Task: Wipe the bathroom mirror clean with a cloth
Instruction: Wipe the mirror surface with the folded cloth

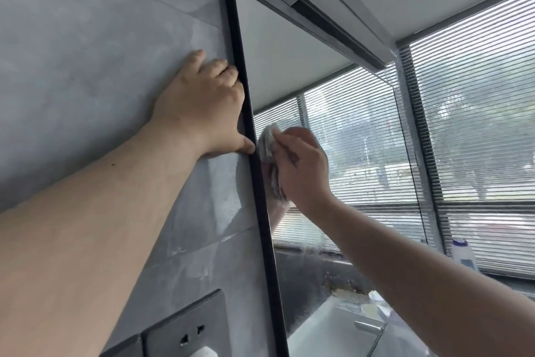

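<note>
A tall mirror (289, 47) in a thin black frame (254, 177) hangs on a grey tiled wall and reflects slatted window blinds. My right hand (301, 165) holds a bunched white cloth (267, 141) and presses it against the glass close to the frame's left edge, about mid-height. My left hand (202, 105) lies flat on the wall tile, fingers straight, its fingertips and thumb touching the outer side of the frame. The lower glass looks hazy and smeared.
A black light bar (318, 6) is mounted above the mirror. A dark wall socket (188, 333) sits at the lower left. Window blinds (477, 125) fill the right side, with a white bottle (463, 252) on the sill. A basin shows in the reflection below.
</note>
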Demonstrator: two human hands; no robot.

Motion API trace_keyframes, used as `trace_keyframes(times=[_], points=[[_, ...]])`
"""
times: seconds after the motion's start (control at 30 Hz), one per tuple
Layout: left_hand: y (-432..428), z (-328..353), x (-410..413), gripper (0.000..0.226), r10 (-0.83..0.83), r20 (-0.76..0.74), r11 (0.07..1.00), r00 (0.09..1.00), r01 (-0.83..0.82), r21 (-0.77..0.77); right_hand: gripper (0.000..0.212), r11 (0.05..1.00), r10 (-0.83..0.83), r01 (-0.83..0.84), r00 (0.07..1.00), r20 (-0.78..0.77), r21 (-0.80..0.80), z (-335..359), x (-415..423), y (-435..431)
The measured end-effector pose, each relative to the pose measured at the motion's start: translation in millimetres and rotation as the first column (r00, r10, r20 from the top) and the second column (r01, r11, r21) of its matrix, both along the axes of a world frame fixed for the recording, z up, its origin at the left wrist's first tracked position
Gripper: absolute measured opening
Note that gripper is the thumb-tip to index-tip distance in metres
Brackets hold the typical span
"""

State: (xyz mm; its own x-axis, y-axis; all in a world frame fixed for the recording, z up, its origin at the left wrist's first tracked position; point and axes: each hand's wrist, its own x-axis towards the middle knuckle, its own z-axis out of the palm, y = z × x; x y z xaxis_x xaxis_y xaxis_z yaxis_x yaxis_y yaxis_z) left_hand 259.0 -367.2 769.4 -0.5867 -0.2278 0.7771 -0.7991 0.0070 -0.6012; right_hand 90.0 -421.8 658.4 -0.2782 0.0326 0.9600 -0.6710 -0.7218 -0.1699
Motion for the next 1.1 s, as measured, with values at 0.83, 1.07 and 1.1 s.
trace_keyframes(times=[0.83, 1.07, 1.1], points=[[-1, -68, -9, 0.141, 0.202, 0.043, 0.966, 0.978, -0.206, 0.155, 0.025, 0.992, -0.107, 0.113, 0.990, -0.096, 0.059, -75, -25, -3], [-4, -70, -10, 0.144, 0.157, 0.028, 0.978, 0.987, -0.160, 0.133, 0.019, 0.964, -0.170, 0.112, 0.957, 0.235, 0.242, -16, -98, -42], [-4, -70, -10, 0.144, 0.152, 0.027, 0.979, 0.988, -0.154, 0.131, 0.020, 0.962, -0.175, 0.107, 0.948, 0.265, 0.252, -12, -105, -46]])
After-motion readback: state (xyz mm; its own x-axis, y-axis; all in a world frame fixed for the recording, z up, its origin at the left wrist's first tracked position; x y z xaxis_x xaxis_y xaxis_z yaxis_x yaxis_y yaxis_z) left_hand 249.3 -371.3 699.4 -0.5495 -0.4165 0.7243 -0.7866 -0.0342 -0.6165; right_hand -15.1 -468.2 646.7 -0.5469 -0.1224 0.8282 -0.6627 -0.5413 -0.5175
